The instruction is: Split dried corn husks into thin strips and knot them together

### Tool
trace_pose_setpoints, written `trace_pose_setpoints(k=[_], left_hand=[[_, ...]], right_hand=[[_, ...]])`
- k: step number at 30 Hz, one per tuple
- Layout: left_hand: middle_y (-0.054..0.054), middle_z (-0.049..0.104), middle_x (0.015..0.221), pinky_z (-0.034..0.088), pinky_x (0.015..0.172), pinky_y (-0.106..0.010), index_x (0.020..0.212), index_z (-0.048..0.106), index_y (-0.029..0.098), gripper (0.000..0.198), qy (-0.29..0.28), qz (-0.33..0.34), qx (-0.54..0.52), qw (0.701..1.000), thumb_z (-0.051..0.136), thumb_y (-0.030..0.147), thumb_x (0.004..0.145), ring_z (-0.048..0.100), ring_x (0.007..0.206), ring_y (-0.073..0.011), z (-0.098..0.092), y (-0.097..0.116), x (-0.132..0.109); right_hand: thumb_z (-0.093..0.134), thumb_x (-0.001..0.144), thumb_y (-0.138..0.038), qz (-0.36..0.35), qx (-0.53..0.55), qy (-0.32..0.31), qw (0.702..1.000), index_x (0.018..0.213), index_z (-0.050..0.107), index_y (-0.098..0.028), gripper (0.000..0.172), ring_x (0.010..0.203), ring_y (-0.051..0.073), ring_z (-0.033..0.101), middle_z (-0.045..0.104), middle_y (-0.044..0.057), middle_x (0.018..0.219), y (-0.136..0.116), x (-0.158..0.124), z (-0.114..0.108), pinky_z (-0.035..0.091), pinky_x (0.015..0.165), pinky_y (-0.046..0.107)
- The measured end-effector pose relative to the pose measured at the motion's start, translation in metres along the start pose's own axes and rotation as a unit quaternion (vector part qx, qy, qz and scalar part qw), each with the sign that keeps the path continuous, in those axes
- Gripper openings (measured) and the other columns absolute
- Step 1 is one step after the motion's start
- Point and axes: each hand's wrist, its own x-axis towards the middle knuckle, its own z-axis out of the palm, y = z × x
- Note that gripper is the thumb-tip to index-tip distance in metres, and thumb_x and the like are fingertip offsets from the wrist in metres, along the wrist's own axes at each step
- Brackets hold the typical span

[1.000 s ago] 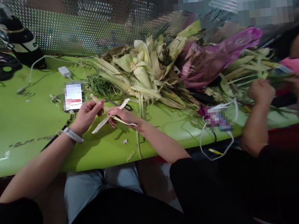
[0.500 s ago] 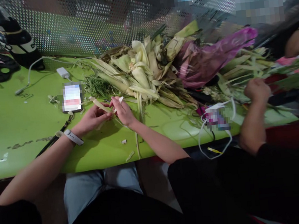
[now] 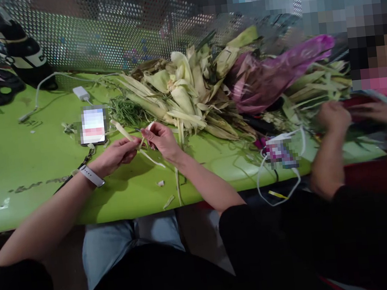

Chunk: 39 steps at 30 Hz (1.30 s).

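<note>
My left hand (image 3: 121,153) is closed on a pale, folded strip of corn husk (image 3: 122,130), whose upper end sticks out past the fingers. Fingers pinched, my right hand (image 3: 162,141) grips the other part of the strip just to the right. A thin tail of husk (image 3: 152,159) hangs below, between the two hands. A small dark tip (image 3: 138,130) shows by the right fingers; what it belongs to is hidden. Behind the hands lie a heap of corn husks (image 3: 183,95) and a bunch of green leaves (image 3: 125,110).
A phone (image 3: 92,125) lies left of my hands, with a white adapter (image 3: 81,94) and cable behind it. A bottle (image 3: 23,52) stands at the back left. Right of the heap is a pink plastic bag (image 3: 259,79). A co-worker's hands (image 3: 334,117) work at the far right.
My left fingers have closed further around the husk strip. My right hand has turned and shifted slightly right, and a thin tail of husk now hangs between the hands.
</note>
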Motion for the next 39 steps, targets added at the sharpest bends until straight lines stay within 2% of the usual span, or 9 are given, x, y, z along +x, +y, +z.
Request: trace_pose_setpoints(k=[5, 9, 16, 22, 26, 29, 32, 36, 39], left_hand=[[0.003, 0.041, 0.053, 0.02, 0.042, -0.021, 0.069, 0.055, 0.017, 0.034, -0.012, 0.021, 0.062, 0.998, 0.061, 0.042, 0.09, 0.031, 0.045, -0.0056, -0.002, -0.001, -0.002], [0.003, 0.042, 0.052, 0.022, 0.041, -0.019, 0.069, 0.055, 0.016, 0.033, 0.001, 0.036, 0.03, 0.999, 0.061, 0.04, 0.091, 0.032, 0.044, -0.0053, 0.002, -0.004, -0.001], [0.004, 0.05, 0.055, 0.028, 0.038, -0.015, 0.085, 0.06, 0.015, 0.014, -0.026, 0.018, -0.184, 0.982, 0.058, 0.027, 0.092, 0.037, 0.039, -0.0032, 0.005, 0.006, -0.002], [0.003, 0.051, 0.05, 0.035, 0.04, -0.018, 0.078, 0.057, 0.016, 0.03, 0.0, -0.004, -0.212, 0.977, 0.043, 0.032, 0.099, 0.038, 0.033, -0.0044, -0.003, 0.007, 0.001], [-0.003, 0.063, 0.058, 0.046, 0.047, -0.023, 0.091, 0.062, 0.016, 0.043, 0.092, -0.004, -0.152, 0.984, 0.052, 0.058, 0.09, 0.06, 0.048, -0.0129, -0.011, -0.004, 0.01], [-0.004, 0.067, 0.065, 0.054, 0.06, -0.03, 0.108, 0.063, 0.016, 0.052, 0.165, 0.048, -0.104, 0.98, 0.055, 0.063, 0.086, 0.067, 0.058, -0.017, -0.014, -0.005, 0.012], [-0.005, 0.071, 0.077, 0.057, 0.073, -0.035, 0.116, 0.066, 0.017, 0.051, 0.132, 0.098, -0.038, 0.986, 0.064, 0.057, 0.084, 0.07, 0.07, -0.0182, -0.014, 0.0, 0.008], [-0.007, 0.074, 0.084, 0.055, 0.081, -0.031, 0.095, 0.075, 0.013, 0.031, 0.075, 0.11, 0.018, 0.991, 0.08, 0.036, 0.074, 0.07, 0.076, -0.0163, -0.014, 0.006, 0.003], [-0.007, 0.075, 0.083, 0.055, 0.079, -0.029, 0.09, 0.077, 0.014, 0.022, 0.058, 0.124, 0.011, 0.991, 0.08, 0.031, 0.076, 0.069, 0.076, -0.015, -0.014, 0.008, 0.003]], right_hand=[[0.073, 0.076, -0.055, -0.009, -0.001, 0.051, 0.999, 0.067, 0.048, -0.021, 0.043, 0.04, 0.004, 0.038, 0.047, -0.01, 0.049, 0.002, -0.002, 0.004, 0.032, 0.039, 0.02], [0.072, 0.077, -0.057, -0.003, 0.005, 0.071, 0.997, 0.067, 0.047, -0.022, 0.044, 0.04, 0.005, 0.037, 0.044, -0.01, 0.049, 0.003, 0.001, 0.002, 0.031, 0.039, 0.021], [0.065, 0.083, -0.054, 0.088, 0.041, -0.06, 0.993, 0.089, 0.062, -0.02, 0.035, 0.078, 0.012, 0.063, 0.067, 0.001, 0.086, 0.001, 0.007, -0.009, 0.053, 0.077, 0.026], [0.065, 0.085, -0.04, 0.076, -0.062, -0.119, 0.988, 0.083, 0.059, -0.019, 0.022, 0.054, 0.007, 0.044, 0.05, -0.006, 0.062, -0.005, -0.001, -0.005, 0.037, 0.05, 0.021], [0.063, 0.086, -0.034, 0.053, -0.129, -0.091, 0.986, 0.076, 0.056, -0.017, 0.02, 0.052, 0.007, 0.038, 0.047, -0.006, 0.062, -0.011, -0.004, -0.004, 0.029, 0.048, 0.022], [0.064, 0.084, -0.031, 0.02, -0.176, -0.069, 0.982, 0.072, 0.055, -0.017, 0.021, 0.055, 0.008, 0.039, 0.048, -0.005, 0.062, -0.013, -0.005, -0.004, 0.03, 0.052, 0.024], [0.064, 0.083, -0.032, -0.008, -0.205, -0.073, 0.976, 0.072, 0.055, -0.017, 0.021, 0.058, 0.008, 0.041, 0.051, -0.004, 0.064, -0.012, -0.005, -0.005, 0.033, 0.056, 0.025], [0.062, 0.085, -0.033, -0.031, -0.197, -0.106, 0.974, 0.076, 0.057, -0.017, 0.019, 0.06, 0.009, 0.043, 0.053, -0.004, 0.067, -0.013, -0.004, -0.006, 0.034, 0.057, 0.025], [0.062, 0.087, -0.037, 0.002, -0.116, -0.12, 0.986, 0.078, 0.056, -0.018, 0.022, 0.052, 0.007, 0.037, 0.045, -0.006, 0.061, -0.014, -0.003, -0.009, 0.029, 0.05, 0.023]])
